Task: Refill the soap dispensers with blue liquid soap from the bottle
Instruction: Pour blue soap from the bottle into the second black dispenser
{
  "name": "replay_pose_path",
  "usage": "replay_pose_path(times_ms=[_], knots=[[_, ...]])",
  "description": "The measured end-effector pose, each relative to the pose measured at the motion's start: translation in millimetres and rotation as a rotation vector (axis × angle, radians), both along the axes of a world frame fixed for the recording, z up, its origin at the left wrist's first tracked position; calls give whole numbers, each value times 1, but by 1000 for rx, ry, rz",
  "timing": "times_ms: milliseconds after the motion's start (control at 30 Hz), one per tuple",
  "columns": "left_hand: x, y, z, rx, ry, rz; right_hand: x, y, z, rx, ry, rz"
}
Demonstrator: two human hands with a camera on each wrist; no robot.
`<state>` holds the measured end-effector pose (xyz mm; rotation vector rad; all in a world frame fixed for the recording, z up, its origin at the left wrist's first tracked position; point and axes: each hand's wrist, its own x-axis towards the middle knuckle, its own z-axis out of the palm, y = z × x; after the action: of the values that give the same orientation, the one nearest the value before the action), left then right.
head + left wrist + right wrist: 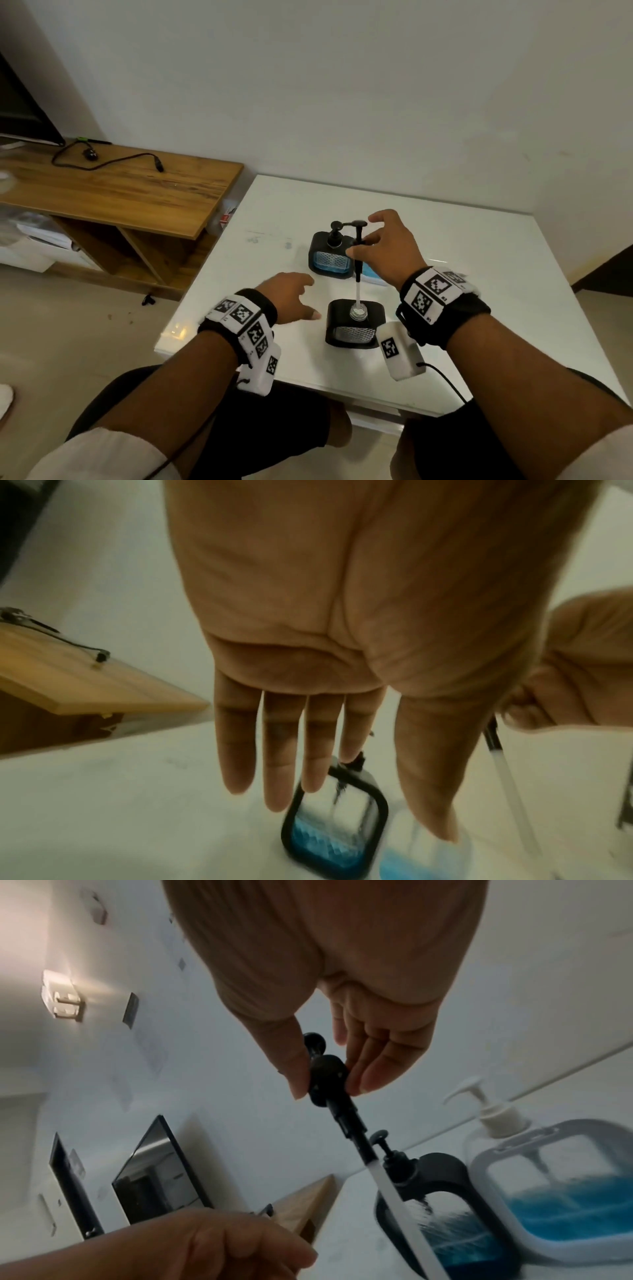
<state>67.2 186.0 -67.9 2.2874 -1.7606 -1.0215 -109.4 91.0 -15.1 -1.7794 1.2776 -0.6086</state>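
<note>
Overhead, the right hand pinches a black pump head at its collar, thumb on one side and fingertips on the other, the remaining fingers loosely bent above. From that collar the pump's black stem runs down into a clear dip tube, whose lower end sits in the open neck of the near dispenser, a black-framed one standing at the table's front. Its window shows grey mesh; no blue visible in it from the head view. Left hand hovers just left of the near dispenser, fingers straight and slightly spread, thumb tip close to the dispenser's upper left corner but contact not clear; it holds nothing. Left wrist view confirms the open palm, fingers extended together. Behind the pump stands the far dispenser, black frame, its own pump fitted, blue liquid in the lower part of its window. Just right of it, mostly hidden by the right hand in the head view, is a white-framed container partly filled with blue soap, and behind that a clear bottle with a white pump. All rest on the white table. A wooden shelf unit with a black cable stands to the left.
</note>
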Motion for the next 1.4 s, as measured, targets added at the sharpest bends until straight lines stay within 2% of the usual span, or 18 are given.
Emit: replay_pose_path(times_ms=[133,267,567,700,1133,1400], knots=[[35,12,23,-139,8,153,31,2,8,63,-168,-88],[68,28,25,-161,-28,254,77,6,-11,170,-202,-133],[107,44,-22,100,-146,256,157,21,-93,409,87,-51],[110,36,-33,111,-186,204,168,19,-127,425,225,-29],[111,24,-49,118,-175,140,168,17,-163,384,490,14],[110,26,-50,118,-154,142,167,19,-165,369,512,-4]])
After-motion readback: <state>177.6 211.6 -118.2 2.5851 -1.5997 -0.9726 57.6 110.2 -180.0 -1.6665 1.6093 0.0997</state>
